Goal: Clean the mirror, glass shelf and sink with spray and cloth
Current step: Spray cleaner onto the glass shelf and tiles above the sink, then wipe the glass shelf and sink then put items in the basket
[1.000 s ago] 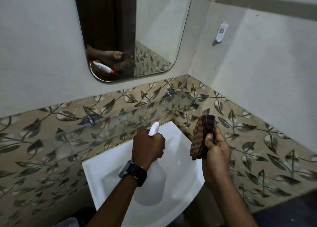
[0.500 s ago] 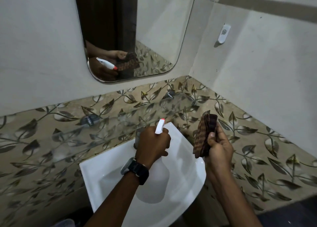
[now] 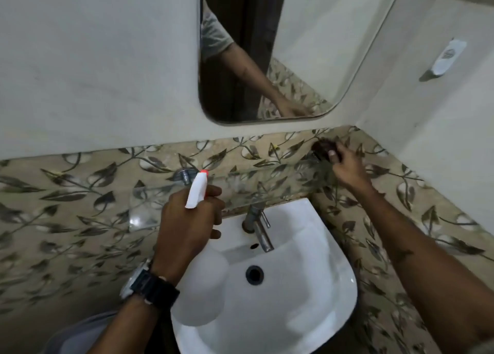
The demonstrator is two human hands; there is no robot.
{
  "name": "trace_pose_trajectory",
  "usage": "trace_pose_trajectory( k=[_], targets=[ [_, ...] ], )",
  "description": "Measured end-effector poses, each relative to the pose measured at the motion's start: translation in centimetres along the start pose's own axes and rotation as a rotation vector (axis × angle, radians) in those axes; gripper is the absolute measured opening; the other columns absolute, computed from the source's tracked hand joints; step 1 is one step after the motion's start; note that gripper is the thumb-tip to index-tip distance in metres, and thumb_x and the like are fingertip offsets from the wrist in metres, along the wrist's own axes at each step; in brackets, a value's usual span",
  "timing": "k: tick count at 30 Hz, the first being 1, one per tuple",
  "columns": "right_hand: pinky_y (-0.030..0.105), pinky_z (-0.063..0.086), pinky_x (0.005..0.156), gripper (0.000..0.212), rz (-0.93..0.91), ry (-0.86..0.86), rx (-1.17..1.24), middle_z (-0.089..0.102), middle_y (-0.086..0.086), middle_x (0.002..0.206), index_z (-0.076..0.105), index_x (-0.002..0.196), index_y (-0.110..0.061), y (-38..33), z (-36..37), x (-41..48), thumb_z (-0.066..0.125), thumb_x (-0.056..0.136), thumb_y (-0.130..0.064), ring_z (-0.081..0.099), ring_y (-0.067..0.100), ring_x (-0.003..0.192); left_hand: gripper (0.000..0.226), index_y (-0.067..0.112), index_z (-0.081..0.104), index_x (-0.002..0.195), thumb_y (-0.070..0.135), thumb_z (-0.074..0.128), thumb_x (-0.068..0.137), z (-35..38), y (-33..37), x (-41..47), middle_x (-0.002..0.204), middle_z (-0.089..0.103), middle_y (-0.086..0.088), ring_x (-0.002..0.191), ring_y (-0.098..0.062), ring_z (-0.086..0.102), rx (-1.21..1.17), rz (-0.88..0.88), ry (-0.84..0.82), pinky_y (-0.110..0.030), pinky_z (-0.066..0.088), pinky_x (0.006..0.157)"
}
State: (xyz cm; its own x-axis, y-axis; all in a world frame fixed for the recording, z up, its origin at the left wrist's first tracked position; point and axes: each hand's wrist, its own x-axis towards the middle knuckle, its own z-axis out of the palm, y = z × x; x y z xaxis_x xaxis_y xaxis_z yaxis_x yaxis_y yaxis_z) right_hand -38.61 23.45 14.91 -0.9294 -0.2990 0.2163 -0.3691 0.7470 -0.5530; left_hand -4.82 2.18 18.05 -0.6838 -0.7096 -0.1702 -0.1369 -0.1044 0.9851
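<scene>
My left hand grips a white spray bottle over the left side of the white sink; its red-tipped nozzle points up toward the wall. My right hand holds a dark checked cloth pressed at the far right end of the clear glass shelf, near the wall corner. The shelf runs along the leaf-patterned tiles just above the sink. The mirror hangs above and reflects my right arm.
A chrome tap stands at the back of the sink, with the drain hole below it. A round shelf bracket sits behind the nozzle. A white wall holder is fixed on the right wall.
My right hand has reached forward and up from beside the sink to the shelf's right end with the cloth. The view has tilted down and shifted, so the tap and drain show.
</scene>
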Motion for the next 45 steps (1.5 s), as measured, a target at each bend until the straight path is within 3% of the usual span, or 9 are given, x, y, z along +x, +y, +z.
trace_pose_trajectory(
  k=[5, 8, 14, 18, 25, 29, 32, 39, 45],
  targets=[
    [0.047, 0.035, 0.12, 0.059, -0.157, -0.121, -0.314, 0.043, 0.018, 0.159, 0.037, 0.157, -0.012, 0.1, 1.0, 1.2, 0.041, 0.107, -0.044, 0.041, 0.037, 0.147, 0.013, 0.017, 0.072, 0.062, 0.019, 0.059, 0.059, -2.1, -0.3, 0.2, 0.079, 0.077, -0.003, 0.056, -0.008, 0.064, 0.009, -0.015, 0.057, -0.023, 0.053, 0.044],
    [0.049, 0.025, 0.125, 0.066, -0.16, -0.173, -0.367, 0.027, 0.012, 0.168, 0.018, 0.163, -0.021, 0.8, 1.5, 0.4, 0.042, 0.106, -0.045, 0.028, 0.037, 0.154, 0.022, 0.013, 0.074, 0.073, 0.018, 0.058, 0.058, -2.7, -0.5, 0.2, 0.081, 0.075, -0.015, 0.055, -0.008, 0.063, 0.007, -0.031, 0.073, -0.023, 0.052, 0.044],
    [0.05, 0.041, 0.113, 0.057, -0.098, -0.13, -0.249, 0.049, 0.025, 0.151, 0.032, 0.157, -0.008, 0.5, 2.7, -0.4, 0.051, 0.104, -0.022, 0.049, 0.046, 0.135, 0.037, 0.017, 0.078, 0.088, 0.019, 0.057, 0.058, -3.7, -1.1, 0.1, 0.083, 0.076, -0.02, 0.055, -0.005, 0.064, 0.0, -0.063, 0.091, -0.024, 0.054, 0.046],
    [0.049, 0.04, 0.114, 0.054, -0.043, -0.131, -0.224, 0.046, 0.027, 0.153, 0.032, 0.156, -0.004, -2.1, 4.1, -3.0, 0.044, 0.108, -0.026, 0.048, 0.047, 0.136, 0.035, 0.019, 0.078, 0.086, 0.019, 0.058, 0.057, -4.1, -1.4, 0.2, 0.077, 0.076, -0.015, 0.054, -0.004, 0.065, 0.002, -0.085, 0.098, -0.024, 0.055, 0.047],
    [0.043, 0.029, 0.123, 0.06, -0.323, -0.269, -0.134, 0.042, 0.006, 0.162, 0.037, 0.157, -0.016, -8.7, 9.6, -9.9, 0.034, 0.104, -0.044, 0.038, 0.024, 0.148, 0.032, 0.028, 0.078, 0.083, 0.018, 0.06, 0.059, -3.7, -1.6, 0.0, 0.074, 0.075, -0.009, 0.056, -0.008, 0.066, -0.014, -0.101, 0.076, -0.025, 0.055, 0.046],
    [0.038, 0.042, 0.103, 0.037, -0.119, -0.18, -0.094, 0.059, 0.015, 0.144, 0.058, 0.139, -0.016, -4.1, 5.3, -6.2, 0.047, 0.107, -0.028, 0.055, 0.037, 0.132, 0.026, 0.021, 0.078, 0.086, 0.01, 0.063, 0.068, -4.2, -1.8, -0.1, 0.07, 0.073, -0.01, 0.051, -0.003, 0.064, -0.004, -0.096, 0.08, -0.022, 0.054, 0.044],
    [0.046, 0.035, 0.119, 0.048, 0.051, -0.093, -0.18, 0.044, 0.021, 0.157, 0.042, 0.154, -0.006, -1.5, 3.2, -3.7, 0.043, 0.108, -0.023, 0.043, 0.041, 0.143, 0.033, 0.019, 0.077, 0.085, 0.017, 0.058, 0.058, -4.5, -1.9, -0.4, 0.064, 0.072, -0.008, 0.049, -0.004, 0.063, 0.008, -0.097, 0.077, -0.022, 0.053, 0.043],
    [0.043, 0.028, 0.123, 0.054, -0.229, -0.177, -0.146, 0.047, 0.008, 0.158, 0.046, 0.151, -0.013, -4.2, 6.5, -8.2, 0.037, 0.106, -0.041, 0.04, 0.027, 0.148, 0.025, 0.014, 0.078, 0.088, -0.004, 0.062, 0.079, -3.0, -2.3, 0.7, 0.065, 0.07, -0.013, 0.047, -0.005, 0.061, 0.025, -0.105, 0.058, -0.022, 0.051, 0.043],
    [0.045, 0.031, 0.119, 0.047, 0.072, -0.061, -0.208, 0.042, 0.023, 0.158, 0.043, 0.152, -0.003, -0.8, 2.7, -4.0, 0.038, 0.11, -0.024, 0.041, 0.041, 0.145, 0.033, 0.018, 0.078, 0.084, 0.019, 0.057, 0.058, -2.7, -1.5, 0.7, 0.061, 0.071, -0.007, 0.048, -0.005, 0.062, -0.014, -0.092, 0.052, -0.022, 0.052, 0.043]
  ],
)
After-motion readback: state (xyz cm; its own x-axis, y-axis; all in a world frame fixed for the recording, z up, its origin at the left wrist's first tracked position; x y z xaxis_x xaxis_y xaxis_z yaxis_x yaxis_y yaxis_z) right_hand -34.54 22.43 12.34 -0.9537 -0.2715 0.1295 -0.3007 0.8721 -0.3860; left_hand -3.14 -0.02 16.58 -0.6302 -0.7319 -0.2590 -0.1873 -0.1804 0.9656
